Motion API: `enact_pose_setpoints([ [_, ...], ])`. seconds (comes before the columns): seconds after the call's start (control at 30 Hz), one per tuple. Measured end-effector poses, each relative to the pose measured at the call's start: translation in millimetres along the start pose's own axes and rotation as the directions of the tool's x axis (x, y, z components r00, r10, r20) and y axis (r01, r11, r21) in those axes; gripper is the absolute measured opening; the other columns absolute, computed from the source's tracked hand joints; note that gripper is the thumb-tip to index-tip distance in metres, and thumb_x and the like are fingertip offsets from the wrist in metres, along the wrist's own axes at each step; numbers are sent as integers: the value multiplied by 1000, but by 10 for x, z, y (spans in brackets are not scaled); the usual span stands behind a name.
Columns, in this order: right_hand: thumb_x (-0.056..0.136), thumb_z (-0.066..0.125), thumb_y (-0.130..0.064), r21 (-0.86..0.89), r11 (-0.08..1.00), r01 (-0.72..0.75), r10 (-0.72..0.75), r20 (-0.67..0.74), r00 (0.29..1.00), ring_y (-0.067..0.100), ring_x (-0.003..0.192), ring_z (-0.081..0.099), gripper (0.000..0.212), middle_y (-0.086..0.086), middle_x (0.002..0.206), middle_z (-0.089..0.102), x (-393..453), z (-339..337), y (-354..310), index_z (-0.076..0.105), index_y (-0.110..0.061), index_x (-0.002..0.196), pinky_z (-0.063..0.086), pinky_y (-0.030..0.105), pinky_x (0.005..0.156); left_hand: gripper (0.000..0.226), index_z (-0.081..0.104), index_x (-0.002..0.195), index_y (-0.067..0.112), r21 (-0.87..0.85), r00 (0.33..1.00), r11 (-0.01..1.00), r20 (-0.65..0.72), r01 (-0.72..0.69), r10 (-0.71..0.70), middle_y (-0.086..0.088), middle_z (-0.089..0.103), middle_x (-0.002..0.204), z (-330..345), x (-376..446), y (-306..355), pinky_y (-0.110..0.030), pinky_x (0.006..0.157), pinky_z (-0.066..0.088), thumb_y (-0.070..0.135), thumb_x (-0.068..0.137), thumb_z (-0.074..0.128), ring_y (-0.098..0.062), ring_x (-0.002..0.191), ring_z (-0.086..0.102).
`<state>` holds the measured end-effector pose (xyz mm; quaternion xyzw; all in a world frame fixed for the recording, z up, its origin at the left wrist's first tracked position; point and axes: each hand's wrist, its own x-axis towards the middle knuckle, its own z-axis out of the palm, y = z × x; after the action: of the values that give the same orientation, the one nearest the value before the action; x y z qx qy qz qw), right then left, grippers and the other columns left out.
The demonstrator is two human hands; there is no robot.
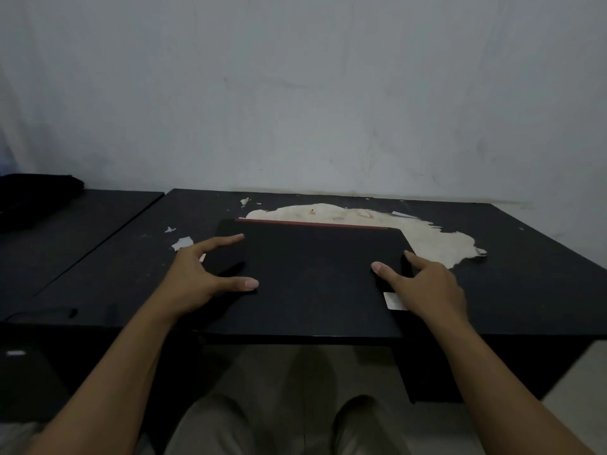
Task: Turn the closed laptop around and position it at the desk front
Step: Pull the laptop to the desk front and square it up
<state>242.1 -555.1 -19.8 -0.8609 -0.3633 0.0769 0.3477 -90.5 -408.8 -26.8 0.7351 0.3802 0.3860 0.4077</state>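
A closed black laptop (308, 277) lies flat on the dark desk (525, 274), its near edge at the desk's front edge and a red strip along its far edge. My left hand (200, 277) is over the laptop's left side, fingers spread, thumb and forefinger over the lid. My right hand (427, 287) is at the laptop's right side, thumb over the lid and forefinger by the right edge. Neither hand is closed around the laptop. A small white sticker (392, 301) shows on the lid beside my right hand.
The desk top has a large pale patch of peeled surface (377, 224) behind the laptop and small flakes (182, 243) at the left. A second dark table (65, 231) adjoins on the left with a black bundle (36, 195) on it. A wall stands close behind.
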Motion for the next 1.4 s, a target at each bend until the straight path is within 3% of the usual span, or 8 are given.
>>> enact_pose_setpoints([
  [0.27, 74, 67, -81, 23, 1000, -2, 2, 19, 1000, 31, 135, 54, 93, 4, 151, 55, -79, 70, 159, 54, -30, 150, 47, 48, 104, 99, 70, 129, 48, 9, 999, 999, 4, 40, -40, 3, 57, 150, 115, -17, -146, -42, 118, 38, 54, 36, 103, -17, 142, 47],
  [0.43, 77, 67, -78, -5, 1000, 7, -7, 38, 999, 29, 136, 53, 89, 5, 149, 57, 50, 159, 163, 55, -28, 149, 46, 49, 107, 98, 66, 138, 33, 8, 995, 995, 11, 104, -104, -1, 46, 159, 185, 82, -203, -27, 109, 31, 35, 47, 102, -17, 148, 38],
  [0.77, 83, 64, -75, -93, 995, 41, -33, 83, 996, 28, 136, 52, 84, 4, 149, 57, 360, 282, 59, 54, -24, 150, 46, 47, 105, 84, 68, 137, 29, 134, 978, 972, 46, 194, -202, -3, 43, 162, 162, 368, -189, -31, 100, 33, 42, 60, 97, -25, 148, 40],
  [1.0, 85, 52, -82, -228, 971, 75, -34, 179, 983, 31, 137, 50, 91, 8, 154, 51, 481, 289, 57, 43, -27, 157, 47, 49, 104, 90, 67, 138, 30, 206, 966, 953, 83, 224, -245, -5, 43, 162, 133, 452, -128, -36, 109, 34, 52, 56, 95, -26, 149, 38],
  [1.17, 80, 58, -82, -143, 982, 127, -84, 277, 957, 32, 138, 49, 96, 9, 160, 43, 465, 148, 173, 40, -30, 159, 45, 45, 106, 85, 66, 139, 27, 174, 966, 957, 71, 232, -247, -4, 40, 163, 173, 390, -95, -31, 100, 33, 45, 61, 95, -25, 149, 38],
  [1.4, 82, 57, -81, -138, 974, 178, -142, 235, 962, 33, 135, 52, 91, 10, 155, 50, 367, 141, 227, 44, -31, 157, 45, 44, 104, 74, 71, 132, 26, 135, 964, 955, 10, 263, -267, -3, 41, 163, 182, 321, -97, -29, 93, 33, 36, 63, 96, -27, 144, 42],
])
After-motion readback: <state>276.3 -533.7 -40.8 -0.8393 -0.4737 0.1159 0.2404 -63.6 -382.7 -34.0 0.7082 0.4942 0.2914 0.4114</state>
